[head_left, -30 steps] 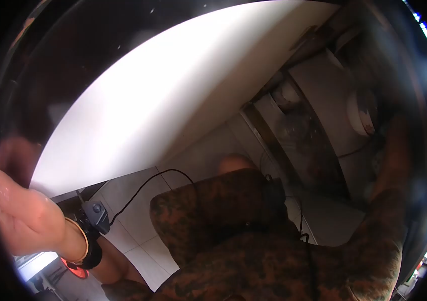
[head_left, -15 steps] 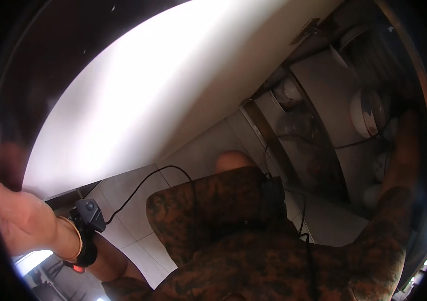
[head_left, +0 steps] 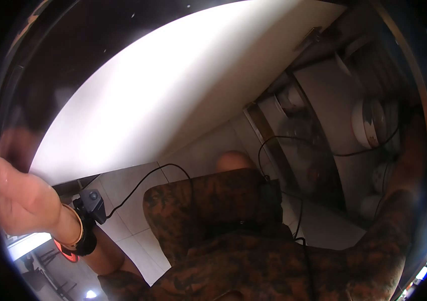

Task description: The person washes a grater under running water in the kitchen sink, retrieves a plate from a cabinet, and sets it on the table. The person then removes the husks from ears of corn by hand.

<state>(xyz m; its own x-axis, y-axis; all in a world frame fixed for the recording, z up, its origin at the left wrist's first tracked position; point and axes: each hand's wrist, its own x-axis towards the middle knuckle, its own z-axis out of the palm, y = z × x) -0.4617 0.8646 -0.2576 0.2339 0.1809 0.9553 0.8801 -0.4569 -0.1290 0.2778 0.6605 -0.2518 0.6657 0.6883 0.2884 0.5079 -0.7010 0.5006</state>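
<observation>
My left hand [head_left: 23, 200] is at the far left, its fingers curled at the near edge of the open white cabinet door [head_left: 138, 95]. Its fingertips are cut off by the dark border of the view. A strap with a small black device [head_left: 92, 200] and a gold bangle [head_left: 79, 233] circle that wrist. At the right, my right arm reaches into the dark cabinet, and my right hand [head_left: 411, 118] is almost lost in shadow beside a white patterned bowl [head_left: 364, 123]. I cannot make out its fingers or whether it touches the bowl.
More pale dishes [head_left: 381, 175] stand in the cabinet, near a shelf edge [head_left: 318, 120]. A black cable [head_left: 165, 167] loops from the wrist device over my patterned clothing [head_left: 198, 215]. Beneath lies a tiled floor [head_left: 135, 220]. A metal hinge [head_left: 316, 35] joins the door at the top.
The view has shifted slightly, so door, bowls and cabinet sit a little further right. My left hand appears slightly higher, and my right arm stays inside the cabinet.
</observation>
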